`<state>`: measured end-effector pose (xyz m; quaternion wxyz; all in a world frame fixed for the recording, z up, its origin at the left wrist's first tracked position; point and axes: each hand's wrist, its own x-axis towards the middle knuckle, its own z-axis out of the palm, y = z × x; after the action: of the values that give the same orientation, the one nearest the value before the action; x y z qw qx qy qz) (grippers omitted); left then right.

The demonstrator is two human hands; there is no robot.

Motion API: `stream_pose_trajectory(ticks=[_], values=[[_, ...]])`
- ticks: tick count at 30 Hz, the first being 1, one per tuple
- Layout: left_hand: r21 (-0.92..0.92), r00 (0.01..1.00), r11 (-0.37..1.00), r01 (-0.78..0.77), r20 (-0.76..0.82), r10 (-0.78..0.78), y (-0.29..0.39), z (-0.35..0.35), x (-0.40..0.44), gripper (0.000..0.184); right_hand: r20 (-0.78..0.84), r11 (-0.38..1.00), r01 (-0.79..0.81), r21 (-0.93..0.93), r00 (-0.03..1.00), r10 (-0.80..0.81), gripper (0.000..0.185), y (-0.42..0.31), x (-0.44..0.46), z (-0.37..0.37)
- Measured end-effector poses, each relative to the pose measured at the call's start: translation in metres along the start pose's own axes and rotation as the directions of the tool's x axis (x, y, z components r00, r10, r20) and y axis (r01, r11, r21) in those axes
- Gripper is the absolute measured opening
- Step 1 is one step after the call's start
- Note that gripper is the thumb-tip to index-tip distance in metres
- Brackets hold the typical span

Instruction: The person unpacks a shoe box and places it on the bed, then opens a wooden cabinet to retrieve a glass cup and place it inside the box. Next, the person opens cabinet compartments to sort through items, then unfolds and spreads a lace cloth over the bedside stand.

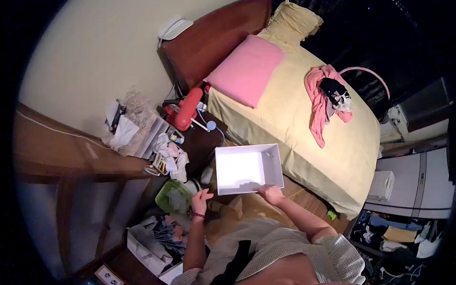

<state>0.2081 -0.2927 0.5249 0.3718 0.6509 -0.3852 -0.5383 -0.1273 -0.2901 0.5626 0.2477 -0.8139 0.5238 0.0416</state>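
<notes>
A white rectangular box point(241, 166), its open side facing up, is in front of me with nothing visible inside. My right hand point(270, 194) grips the near wall of the box towards its right corner. My left hand point(200, 203), a dark red bracelet at its wrist, is just off the near left corner of the box. Its fingers are apart and slightly bent, with nothing visible in them. Below and left of that hand stands a green bin point(170, 196) with a pale plastic liner.
Ahead is a bed point(294, 114) with a pink pillow point(249, 71) and a pile of pink cloth point(315, 90). A red lamp point(189, 107) stands on a dark bedside table point(197, 137) at left. Another white box point(142, 251) with assorted items sits lower left.
</notes>
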Motion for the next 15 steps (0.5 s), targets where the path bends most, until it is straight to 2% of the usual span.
stream_pose_trajectory(ticks=[3,4,5,7,8,9,11,12,13,14,15], values=[[-0.019,0.989,0.99,0.143,0.038,-0.142,0.033,0.033,0.004,0.035,-0.007,0.967,-0.253,0.04,0.967,0.254,0.025,0.049,0.026,0.004],[-0.085,0.984,0.981,0.177,0.005,-0.177,0.035,0.047,0.003,0.03,-0.099,0.944,-0.278,0.176,0.949,0.298,0.025,0.072,0.036,0.009],[-0.07,0.991,0.99,0.125,-0.039,-0.128,0.043,0.06,-0.001,0.028,-0.075,0.93,-0.342,0.133,0.932,0.354,0.026,0.106,0.049,0.022],[-0.021,0.986,0.999,0.043,-0.158,-0.046,0.059,0.082,-0.014,0.024,-0.12,0.917,-0.359,0.176,0.917,0.382,0.025,0.177,0.072,0.031],[-0.072,0.98,0.989,0.127,-0.143,-0.136,0.061,0.089,-0.02,0.021,-0.044,0.854,-0.516,0.061,0.854,0.519,0.024,0.19,0.087,0.008],[-0.068,0.982,0.994,0.087,-0.164,-0.097,0.047,0.093,-0.026,0.021,-0.105,0.849,-0.489,0.199,0.851,0.515,0.025,0.221,0.096,0.003],[-0.056,0.976,0.998,0.016,-0.218,-0.028,0.011,0.107,-0.041,0.023,-0.19,0.876,-0.474,0.089,0.855,0.483,0.025,0.263,0.117,-0.02],[0.04,0.963,0.999,0.033,-0.27,-0.021,0.014,0.111,-0.057,0.024,-0.182,0.826,-0.561,-0.056,0.819,0.544,0.03,0.322,0.136,-0.001],[0.131,0.945,0.989,0.07,-0.327,-0.024,0.025,0.108,-0.07,0.026,-0.233,0.808,-0.525,-0.266,0.849,0.475,0.038,0.312,0.145,-0.022],[0.207,0.919,0.969,0.133,-0.393,-0.042,0.03,0.103,-0.083,0.027,-0.242,0.706,-0.55,-0.445,0.833,0.497,0.042,0.343,0.165,-0.003],[0.104,0.881,0.979,0.176,-0.46,-0.11,0.022,0.102,-0.096,0.029,-0.038,0.721,-0.413,-0.557,0.88,0.474,0.042,0.319,0.19,-0.011]])
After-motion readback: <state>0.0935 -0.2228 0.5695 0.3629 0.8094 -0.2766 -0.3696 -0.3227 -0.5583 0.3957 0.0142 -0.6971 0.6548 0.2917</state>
